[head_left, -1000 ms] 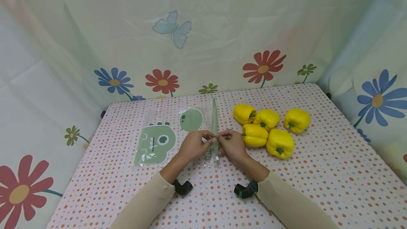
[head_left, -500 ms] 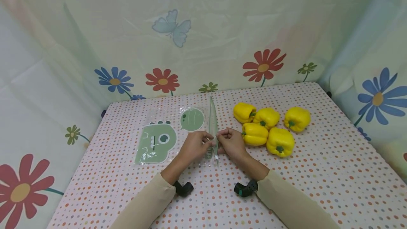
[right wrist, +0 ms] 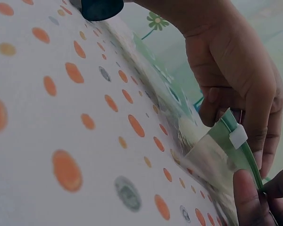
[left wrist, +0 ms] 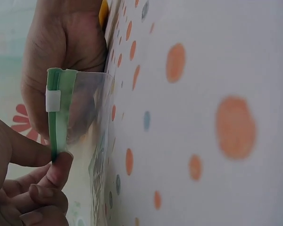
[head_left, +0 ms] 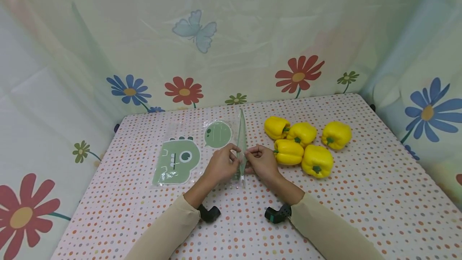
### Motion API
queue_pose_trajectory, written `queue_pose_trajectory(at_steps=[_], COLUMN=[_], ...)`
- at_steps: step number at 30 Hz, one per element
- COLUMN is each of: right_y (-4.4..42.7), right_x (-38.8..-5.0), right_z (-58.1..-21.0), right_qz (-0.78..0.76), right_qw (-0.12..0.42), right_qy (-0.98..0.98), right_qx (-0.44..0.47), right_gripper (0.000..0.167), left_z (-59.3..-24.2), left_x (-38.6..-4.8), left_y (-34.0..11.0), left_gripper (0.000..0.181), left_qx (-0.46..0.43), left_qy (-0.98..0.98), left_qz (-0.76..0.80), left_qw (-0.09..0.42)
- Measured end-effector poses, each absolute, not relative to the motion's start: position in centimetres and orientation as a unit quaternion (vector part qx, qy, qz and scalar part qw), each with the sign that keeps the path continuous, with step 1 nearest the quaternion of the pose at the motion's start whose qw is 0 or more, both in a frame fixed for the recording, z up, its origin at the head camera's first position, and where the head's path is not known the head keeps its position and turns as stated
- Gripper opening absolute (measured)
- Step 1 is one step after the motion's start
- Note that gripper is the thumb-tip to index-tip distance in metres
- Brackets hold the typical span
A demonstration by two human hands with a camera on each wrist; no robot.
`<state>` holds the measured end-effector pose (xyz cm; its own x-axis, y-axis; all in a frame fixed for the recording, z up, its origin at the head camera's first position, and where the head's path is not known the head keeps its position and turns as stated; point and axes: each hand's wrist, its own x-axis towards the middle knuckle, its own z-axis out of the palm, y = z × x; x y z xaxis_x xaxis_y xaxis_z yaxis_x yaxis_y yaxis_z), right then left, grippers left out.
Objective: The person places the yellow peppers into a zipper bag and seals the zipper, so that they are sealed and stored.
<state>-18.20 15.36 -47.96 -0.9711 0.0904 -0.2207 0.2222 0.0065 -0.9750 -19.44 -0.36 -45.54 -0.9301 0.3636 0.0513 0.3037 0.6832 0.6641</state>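
A clear plastic slider zip bag (head_left: 176, 161) with a green one-eyed monster print lies on the table, its zip edge raised towards the right. My left hand (head_left: 223, 163) pinches the green zip strip between thumb and finger. Across the strip, my right hand (head_left: 264, 164) pinches it too, as the right wrist view shows the fingertips on it. A white slider (left wrist: 53, 100) sits near the strip's near end, below both hands' grip. The bag's mouth looks narrow, and its middle is partly hidden by the left hand.
Several yellow bell peppers (head_left: 288, 152) stand in a group just right of my right hand, with one bell pepper (head_left: 336, 135) a little apart. A dotted cloth covers the table (head_left: 361, 196). Floral curtains (head_left: 238, 23) enclose the back and sides.
Both hands keep their pinch on the zip strip. The strip's near end has shifted slightly left, and its tilt has changed a little. The bell peppers have stayed in place.
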Motion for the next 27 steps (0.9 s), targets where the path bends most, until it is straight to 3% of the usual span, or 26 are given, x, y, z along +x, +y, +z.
queue_pose_trajectory(at_steps=[14, 27], right_y=[15.51, 15.91], right_x=[-18.09, -18.41], right_z=[-47.97, -48.11], right_qz=[-0.709, -0.658], right_qw=[0.042, 0.024], right_qy=[0.698, 0.747], right_qx=[0.097, 0.092], right_gripper=[0.018, 0.017], left_z=[-45.91, -45.0], left_x=[-19.63, -19.98], left_y=[-0.23, 0.15], left_gripper=[0.042, 0.021], left_qx=[0.17, 0.165], left_qy=[0.906, 0.919], left_qz=[0.387, 0.357], left_qw=[0.018, -0.017])
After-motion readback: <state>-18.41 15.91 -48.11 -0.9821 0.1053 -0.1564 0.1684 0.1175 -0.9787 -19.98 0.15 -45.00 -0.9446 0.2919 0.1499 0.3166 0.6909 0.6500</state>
